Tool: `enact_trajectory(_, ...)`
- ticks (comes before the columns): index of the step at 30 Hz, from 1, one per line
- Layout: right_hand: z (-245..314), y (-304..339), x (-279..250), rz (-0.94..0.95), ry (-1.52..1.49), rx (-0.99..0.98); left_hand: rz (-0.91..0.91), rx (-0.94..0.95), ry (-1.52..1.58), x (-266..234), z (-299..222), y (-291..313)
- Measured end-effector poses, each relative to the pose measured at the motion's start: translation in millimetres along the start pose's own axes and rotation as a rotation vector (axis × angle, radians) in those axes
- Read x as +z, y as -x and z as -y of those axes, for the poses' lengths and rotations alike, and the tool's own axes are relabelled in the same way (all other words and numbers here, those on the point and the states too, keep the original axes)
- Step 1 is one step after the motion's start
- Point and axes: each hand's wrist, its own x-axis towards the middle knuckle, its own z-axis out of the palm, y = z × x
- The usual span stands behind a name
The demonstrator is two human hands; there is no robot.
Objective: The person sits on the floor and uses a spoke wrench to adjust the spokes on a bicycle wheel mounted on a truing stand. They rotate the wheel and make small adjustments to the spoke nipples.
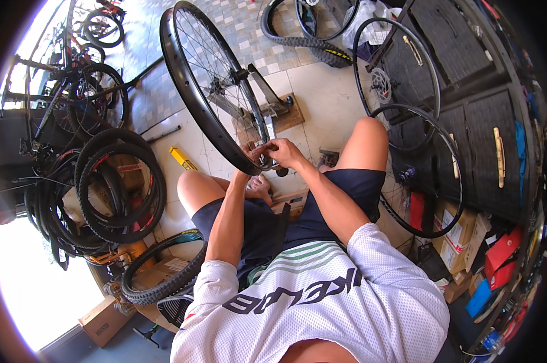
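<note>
A bare black bicycle rim laced with spokes, a bicycle wheel (185,97), stands upright in a metal truing stand (262,85) on a wooden base (293,115). My left hand (255,155) is at the wheel's near lower end, its fingers closed around the rim and partly hidden by it. Close beside it, my right hand (285,152) has its fingers pinched together at the inner side of the rim, among the spokes. Whatever sits in that pinch is too small to make out. Both hands almost touch.
Several tyres (119,187) hang at the left, with bicycles (98,91) beyond. A yellow box (183,158) lies on the tiles. More tyres (309,42) lie ahead. Two black rims (433,233) lean against dark cabinets (488,145) at the right, above cardboard boxes (453,242).
</note>
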Motion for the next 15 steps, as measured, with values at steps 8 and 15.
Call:
enact_trajectory(8,-8.7,-1.7,-2.9,-0.063,-0.009,0.082,0.051,-0.682,0.343,-8.2,-25.7,-14.5)
enact_trajectory(15,6.7,1.1,-10.5,0.053,-0.051,0.056,0.074,-0.673,0.543,-23.4,-33.8,-14.5)
